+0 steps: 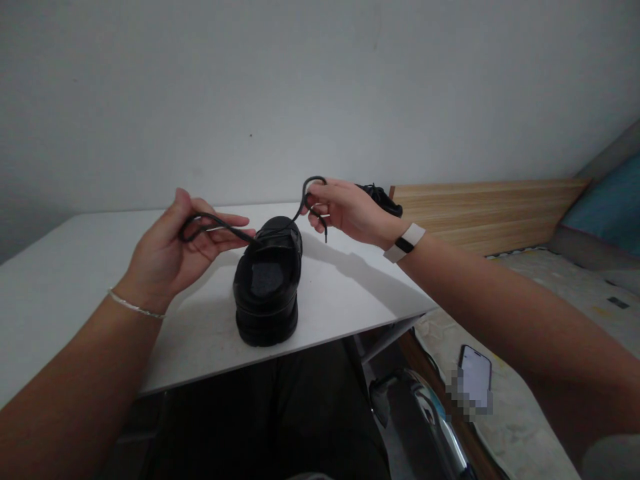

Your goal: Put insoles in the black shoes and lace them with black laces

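Observation:
A black shoe (269, 283) stands on the white table (70, 267), its heel toward me. My left hand (175, 250) pinches a loop of the black lace (210, 223) on the shoe's left side, fingers closed round it. My right hand (345, 210) is raised to the right of the shoe and pinches the other lace loop (307, 193), whose tip hangs down. Both lace ends run down to the shoe's top. A thin bracelet is on my left wrist, and a white band with a dark centre is on my right.
A second black shoe (383, 199) lies on the table behind my right hand. To the right is a bed with a wooden board (480, 210), a blue pillow (607, 203) and a phone (475, 380). A plain wall stands behind.

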`<state>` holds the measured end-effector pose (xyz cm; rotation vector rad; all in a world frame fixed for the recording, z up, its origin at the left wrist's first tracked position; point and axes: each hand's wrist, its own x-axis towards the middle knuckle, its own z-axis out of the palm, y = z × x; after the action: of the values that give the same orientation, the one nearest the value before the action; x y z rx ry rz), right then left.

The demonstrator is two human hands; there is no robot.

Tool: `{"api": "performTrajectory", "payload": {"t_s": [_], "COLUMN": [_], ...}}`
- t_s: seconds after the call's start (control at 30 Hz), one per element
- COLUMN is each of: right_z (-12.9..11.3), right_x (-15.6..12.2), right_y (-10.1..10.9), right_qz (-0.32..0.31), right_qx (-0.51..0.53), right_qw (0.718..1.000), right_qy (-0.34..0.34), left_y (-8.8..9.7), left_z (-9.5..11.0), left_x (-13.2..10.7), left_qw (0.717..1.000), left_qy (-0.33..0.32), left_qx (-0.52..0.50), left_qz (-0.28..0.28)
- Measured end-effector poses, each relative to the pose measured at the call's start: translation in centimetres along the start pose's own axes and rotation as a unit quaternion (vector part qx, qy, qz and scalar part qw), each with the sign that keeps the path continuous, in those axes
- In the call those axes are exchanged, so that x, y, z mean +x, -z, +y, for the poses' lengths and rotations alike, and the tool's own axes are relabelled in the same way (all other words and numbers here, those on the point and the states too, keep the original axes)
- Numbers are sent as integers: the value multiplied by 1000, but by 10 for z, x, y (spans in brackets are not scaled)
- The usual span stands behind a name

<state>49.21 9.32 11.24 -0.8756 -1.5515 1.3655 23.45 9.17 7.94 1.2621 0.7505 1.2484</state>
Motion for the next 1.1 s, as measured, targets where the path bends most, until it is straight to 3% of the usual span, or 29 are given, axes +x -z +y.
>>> {"api": "performTrajectory", "payload": {"t_s": [0.07, 0.13, 0.3, 0.47, 0.67, 0.8, 0.9, 1.0, 1.1], "right_z": [-3, 1, 35, 63, 67, 60, 43, 15, -21], "right_x": [-4, -4, 13, 22, 27, 31, 38, 49, 60], "right_y": [2, 6, 17, 12, 3, -3, -9, -13, -11], "right_qz": [-108, -134, -8, -11, 27, 40, 38, 68, 114], "right_qx": [-50, -93, -150, -175, -206, -209, -194, -192, -206], "right_qw": [993, 986, 988, 985, 976, 971, 974, 971, 956], "right_qy": [-20, -21, 20, 5, 64, 105, 109, 126, 177], "left_y": [5, 9, 9, -1, -4, -3, -6, -12, -23], "left_z": [0, -3, -24, -34, -38, -38, -23, 9, 52], "left_x": [1, 4, 13, 13, 18, 26, 34, 45, 57], "left_qw": [1000, 1000, 991, 962, 953, 924, 931, 944, 919], "left_qy": [12, 15, -17, 18, -14, -78, -104, -101, -139], "left_qx": [9, 23, 122, 272, 301, 374, 351, 311, 368], "left_qz": [-4, -4, 56, 22, 21, 16, -13, -45, -34]}}
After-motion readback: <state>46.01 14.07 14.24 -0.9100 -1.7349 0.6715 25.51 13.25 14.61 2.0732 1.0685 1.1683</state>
